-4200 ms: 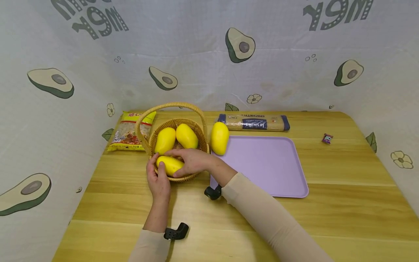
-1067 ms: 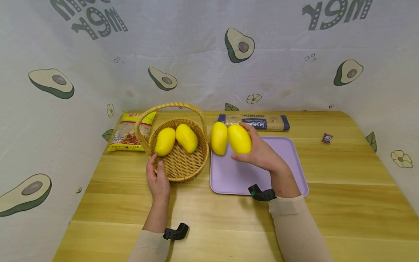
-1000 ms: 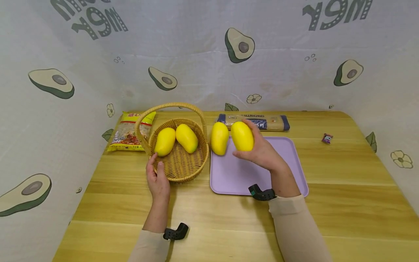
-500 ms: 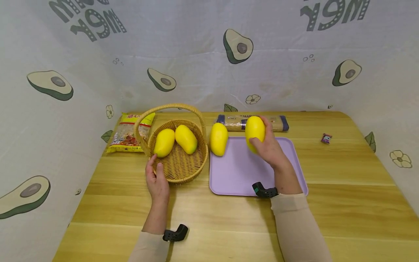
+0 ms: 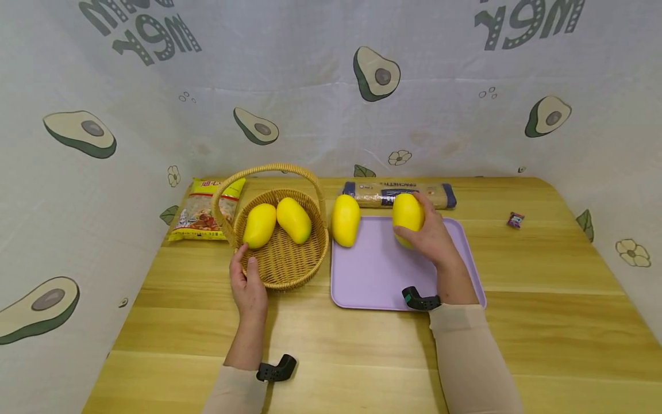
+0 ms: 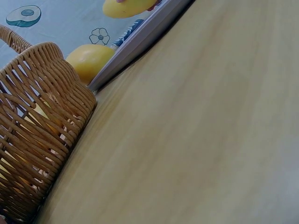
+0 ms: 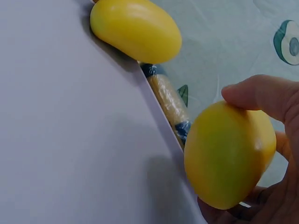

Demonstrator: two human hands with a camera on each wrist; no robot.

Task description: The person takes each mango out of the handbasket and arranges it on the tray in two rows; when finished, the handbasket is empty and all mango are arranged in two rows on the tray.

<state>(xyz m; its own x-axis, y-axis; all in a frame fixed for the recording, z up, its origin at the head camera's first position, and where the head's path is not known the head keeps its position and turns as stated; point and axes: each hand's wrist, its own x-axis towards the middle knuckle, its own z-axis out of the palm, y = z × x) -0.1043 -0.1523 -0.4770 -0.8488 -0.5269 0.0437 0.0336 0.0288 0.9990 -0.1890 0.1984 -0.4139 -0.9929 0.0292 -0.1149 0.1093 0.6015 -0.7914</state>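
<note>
In the head view my right hand (image 5: 433, 237) grips a yellow mango (image 5: 405, 211) over the back of the lilac tray (image 5: 372, 287). The right wrist view shows my thumb on one side of this mango (image 7: 224, 158) and fingers beneath it. My left hand (image 5: 250, 293) holds the near left rim of a wicker basket (image 5: 289, 270) with a tall handle. Two mangoes lie inside: one mango (image 5: 260, 224) at the left, another mango (image 5: 293, 219) beside it. A further mango (image 5: 345, 220) rests at the tray's back left corner.
Behind the tray lies a pack of spaghetti (image 5: 367, 194). A yellow food bag (image 5: 207, 210) sits left of the basket. Toward the right of the wooden table (image 5: 543, 322) is a small purple wrapped sweet (image 5: 515, 219). A patterned cloth (image 5: 310, 75) surrounds the table.
My right hand took a mango out of the basket and carried it right, past the other mango, over the tray; it has just come down slightly. My left hand stays at the basket.
</note>
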